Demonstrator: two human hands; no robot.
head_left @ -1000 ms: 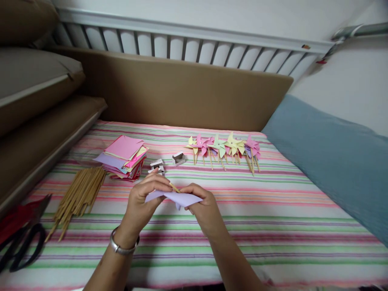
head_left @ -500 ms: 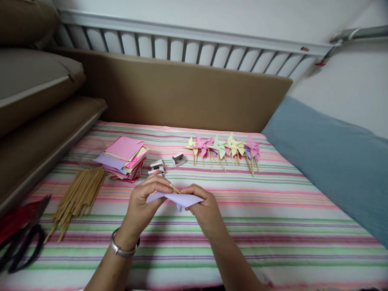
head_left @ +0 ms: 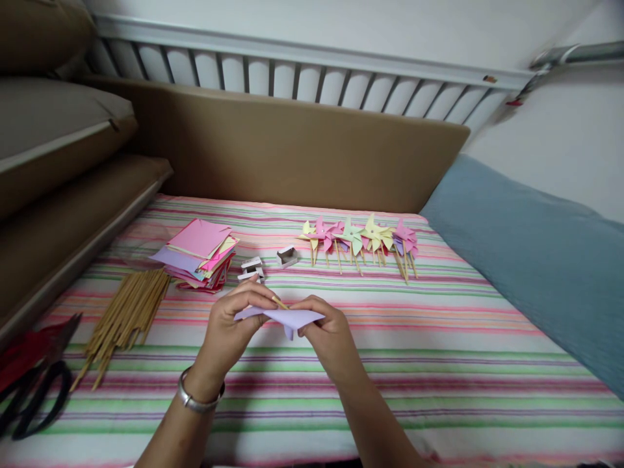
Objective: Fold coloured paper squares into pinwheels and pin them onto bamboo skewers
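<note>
A purple paper pinwheel (head_left: 292, 317) is held above the striped cloth between both hands. The end of its wooden stick (head_left: 279, 303) shows behind the paper, near the left fingertips; the rest of the stick is hidden. My left hand (head_left: 231, 325), with a silver bracelet on the wrist, is closed on the left side of the paper. On the other side, my right hand (head_left: 329, 331) pinches the paper's right edge with thumb and fingers. Just beyond the left fingers lie small white boxes (head_left: 251, 268).
A stack of coloured paper squares (head_left: 199, 239) and a bundle of wooden sticks (head_left: 127, 312) lie at left, with black-handled scissors (head_left: 46, 383) nearer. Finished pinwheels (head_left: 361, 237) lie in a row at back right. Another small box (head_left: 287, 256) stands between.
The purple paper has tilted and shifted very slightly between the hands, its right tip drawing a little leftward. Both hands keep their hold; everything else stays in place.
</note>
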